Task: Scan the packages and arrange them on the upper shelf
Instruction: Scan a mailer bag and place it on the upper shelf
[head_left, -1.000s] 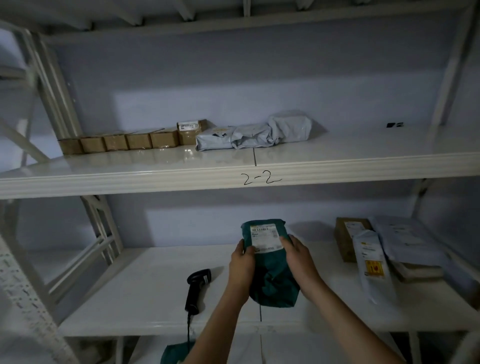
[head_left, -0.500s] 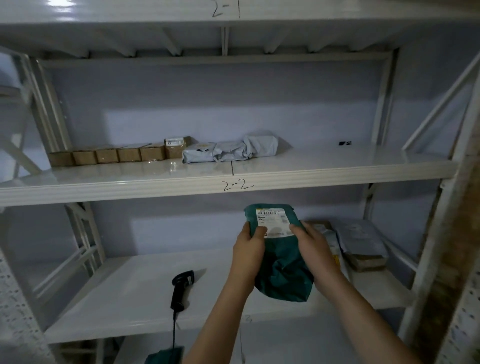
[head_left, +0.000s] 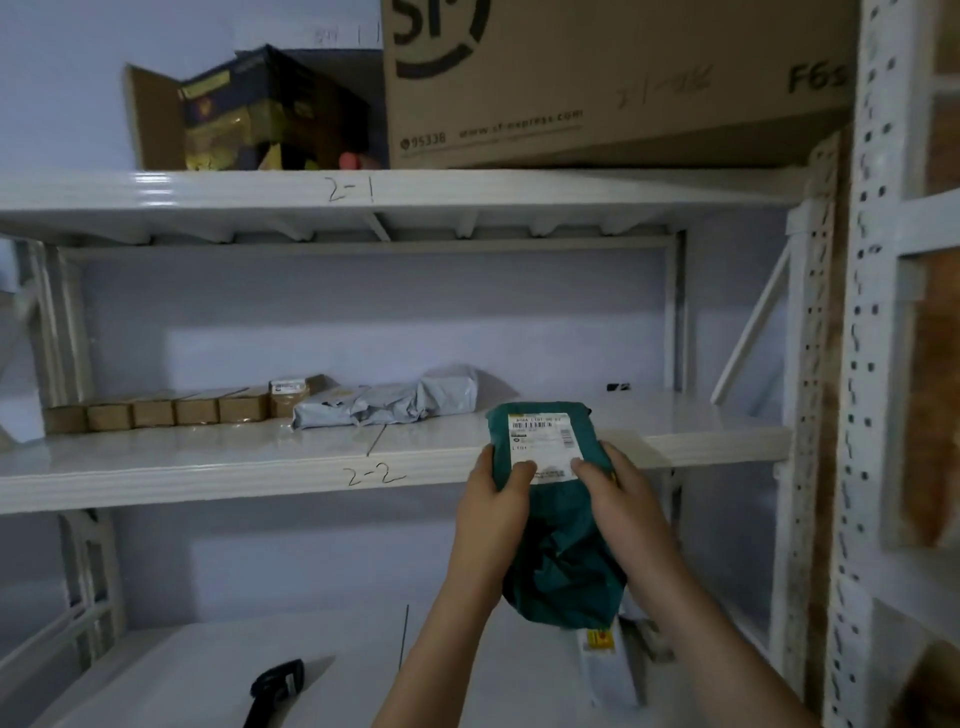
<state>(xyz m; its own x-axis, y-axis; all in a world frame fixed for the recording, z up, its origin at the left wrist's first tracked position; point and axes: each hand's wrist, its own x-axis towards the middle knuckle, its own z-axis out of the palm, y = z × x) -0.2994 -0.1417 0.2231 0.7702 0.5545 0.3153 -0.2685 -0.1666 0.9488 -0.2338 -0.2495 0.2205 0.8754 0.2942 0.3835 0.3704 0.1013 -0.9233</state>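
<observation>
- Left hand (head_left: 491, 512): grips the left edge of a soft teal plastic mailer bag (head_left: 558, 525), thumb curled over onto the lower left corner of its label.
- Right hand (head_left: 626, 506): grips the right edge of the same bag, thumb pressed onto the lower right corner of the label.
- Teal mailer bag: held upright in the air between both hands, its top level with the front lip of the white metal shelf marked "2-2" (head_left: 208, 467); a white printed shipping label with barcode (head_left: 543, 441) faces the camera.
- Shelf "2-2", rear: a row of small brown cardboard boxes (head_left: 156, 413) stands side by side at the left; touching its right end lies a crumpled grey plastic mailer (head_left: 387, 402).
- Lower white shelf (head_left: 182, 675): a black handheld barcode scanner (head_left: 275, 688) lies at the bottom left; a white parcel with a yellow sticker (head_left: 602, 660) shows just under the right forearm.
- Top shelf marked "2-1" (head_left: 156, 195): carries a large brown cardboard carton with black courier print (head_left: 597, 88) and, to its left, an open cardboard box of dark packets (head_left: 244, 111).
</observation>
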